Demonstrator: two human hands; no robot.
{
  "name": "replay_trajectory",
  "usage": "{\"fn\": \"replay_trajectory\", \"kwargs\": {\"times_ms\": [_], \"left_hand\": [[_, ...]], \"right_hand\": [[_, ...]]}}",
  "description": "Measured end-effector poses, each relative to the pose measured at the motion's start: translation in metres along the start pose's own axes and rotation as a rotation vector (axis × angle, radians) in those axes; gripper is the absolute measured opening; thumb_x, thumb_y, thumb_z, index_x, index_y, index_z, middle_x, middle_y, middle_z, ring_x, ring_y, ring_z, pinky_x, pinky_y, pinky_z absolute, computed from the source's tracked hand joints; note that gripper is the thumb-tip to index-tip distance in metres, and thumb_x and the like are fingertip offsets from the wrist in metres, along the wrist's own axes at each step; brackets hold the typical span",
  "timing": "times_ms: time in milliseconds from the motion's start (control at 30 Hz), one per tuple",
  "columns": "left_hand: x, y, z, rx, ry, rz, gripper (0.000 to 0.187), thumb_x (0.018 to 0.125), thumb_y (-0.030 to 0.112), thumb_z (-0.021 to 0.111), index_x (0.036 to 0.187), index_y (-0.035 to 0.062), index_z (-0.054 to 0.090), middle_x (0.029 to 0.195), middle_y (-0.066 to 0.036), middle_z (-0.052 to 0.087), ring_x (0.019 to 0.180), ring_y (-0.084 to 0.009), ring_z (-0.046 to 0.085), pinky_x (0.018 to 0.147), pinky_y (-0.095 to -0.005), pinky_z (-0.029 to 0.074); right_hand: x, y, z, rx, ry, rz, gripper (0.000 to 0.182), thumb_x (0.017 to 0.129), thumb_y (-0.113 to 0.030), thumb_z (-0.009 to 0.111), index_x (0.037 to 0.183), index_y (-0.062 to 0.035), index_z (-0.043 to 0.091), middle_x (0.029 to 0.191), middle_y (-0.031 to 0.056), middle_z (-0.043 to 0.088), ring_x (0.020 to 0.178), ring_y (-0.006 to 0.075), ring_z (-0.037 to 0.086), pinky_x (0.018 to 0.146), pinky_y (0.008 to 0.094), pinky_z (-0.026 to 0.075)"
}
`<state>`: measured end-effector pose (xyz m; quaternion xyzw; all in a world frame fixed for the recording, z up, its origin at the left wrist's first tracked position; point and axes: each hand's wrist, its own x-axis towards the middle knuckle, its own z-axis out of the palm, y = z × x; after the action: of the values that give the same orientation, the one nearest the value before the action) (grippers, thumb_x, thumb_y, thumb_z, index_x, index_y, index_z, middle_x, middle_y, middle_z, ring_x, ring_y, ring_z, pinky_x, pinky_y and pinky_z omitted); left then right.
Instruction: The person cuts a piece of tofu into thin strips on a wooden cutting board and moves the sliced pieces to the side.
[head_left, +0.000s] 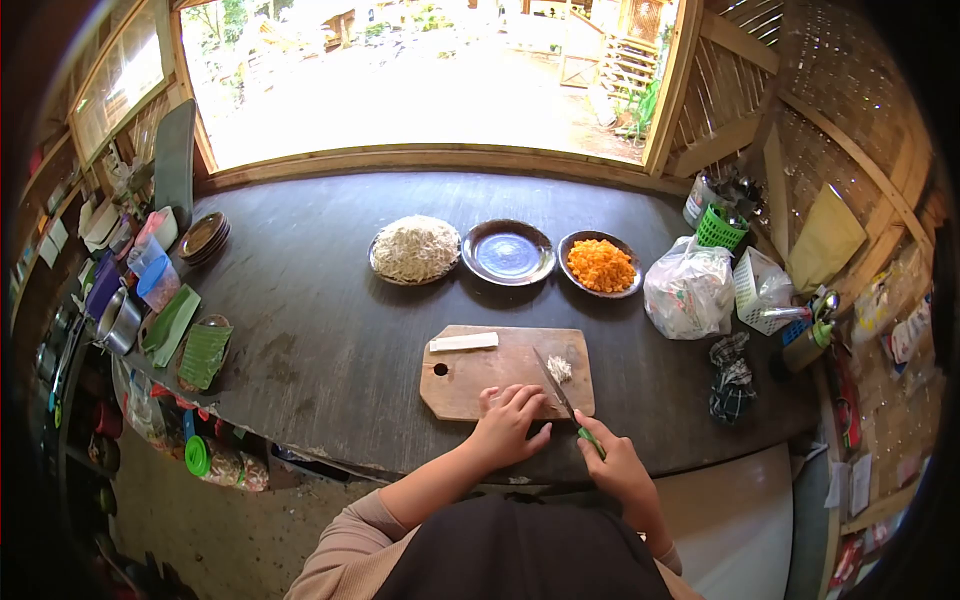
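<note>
Over the board [515,365], the right hand [618,468] grips a knife [563,396] beside white shreds [560,370]; what the left hand [512,425] holds cannot be told. Beyond lie a white strip [463,342] and three plates [508,252].

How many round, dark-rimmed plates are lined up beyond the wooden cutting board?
3: the left round, dark-rimmed plate, heaped with pale thin shreds; the middle plate, with nothing visible on it; and the right plate, holding small bright-orange pieces. None in that row seems hidden.
</note>
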<state>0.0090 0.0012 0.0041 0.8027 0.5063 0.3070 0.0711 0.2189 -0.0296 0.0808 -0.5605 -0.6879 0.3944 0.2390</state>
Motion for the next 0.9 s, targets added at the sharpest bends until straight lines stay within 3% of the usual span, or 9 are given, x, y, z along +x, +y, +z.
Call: {"fn": "replay_trajectory", "kwargs": {"times_ms": [267, 500, 667, 833, 900], "left_hand": [[-0.001, -0.003, 0.005, 0.094, -0.046, 0.031, 0.060, 0.085, 0.044, 0.062, 0.132, 0.0073, 0.056, 0.137, -0.003, 0.054, 0.128, -0.0203, 0.046, 0.104, -0.0538, 0.024], [-0.001, -0.002, 0.006, 0.134, -0.040, 0.044, 0.059, 0.086, 0.046, 0.061, 0.131, 0.0083, 0.057, 0.139, -0.002, 0.053, 0.128, -0.0199, 0.045, 0.103, -0.0538, 0.025], [0.000, -0.001, 0.002, 0.035, -0.026, 0.039, 0.049, 0.085, 0.042, 0.064, 0.125, 0.0129, 0.061, 0.138, -0.002, 0.053, 0.127, -0.0211, 0.048, 0.103, -0.0539, 0.025], [-0.001, -0.002, -0.001, -0.006, -0.020, 0.068, 0.036, 0.085, 0.038, 0.067, 0.115, 0.0183, 0.068, 0.134, -0.001, 0.057, 0.125, -0.0234, 0.050, 0.103, -0.0545, 0.025], [-0.001, -0.001, -0.002, -0.018, -0.027, 0.073, 0.032, 0.085, 0.036, 0.068, 0.113, 0.0201, 0.070, 0.134, 0.000, 0.058, 0.125, -0.0250, 0.051, 0.103, -0.0545, 0.025]], "right_hand": [[0.000, 0.005, 0.004, 0.012, 0.028, -0.035, 0.043, 0.093, -0.014, 0.059, 0.136, -0.0131, 0.056, 0.098, 0.0280, 0.068, 0.096, 0.0420, 0.067, 0.083, 0.0392, 0.052], [-0.001, 0.000, 0.004, 0.020, 0.013, 0.040, 0.044, 0.093, -0.013, 0.059, 0.137, -0.0133, 0.056, 0.099, 0.0264, 0.069, 0.099, 0.0416, 0.067, 0.086, 0.0393, 0.052], [0.002, 0.012, 0.011, 0.044, 0.019, -0.017, 0.044, 0.093, -0.014, 0.059, 0.137, -0.0136, 0.055, 0.100, 0.0265, 0.069, 0.100, 0.0411, 0.068, 0.086, 0.0391, 0.052], [0.001, -0.003, 0.001, 0.005, -0.020, 0.113, 0.044, 0.093, -0.014, 0.059, 0.138, -0.0140, 0.055, 0.102, 0.0275, 0.068, 0.101, 0.0396, 0.068, 0.086, 0.0381, 0.052], [0.004, 0.005, 0.004, 0.013, -0.005, 0.065, 0.044, 0.093, -0.014, 0.059, 0.138, -0.0141, 0.055, 0.101, 0.0277, 0.068, 0.101, 0.0394, 0.068, 0.085, 0.0380, 0.052]]}}
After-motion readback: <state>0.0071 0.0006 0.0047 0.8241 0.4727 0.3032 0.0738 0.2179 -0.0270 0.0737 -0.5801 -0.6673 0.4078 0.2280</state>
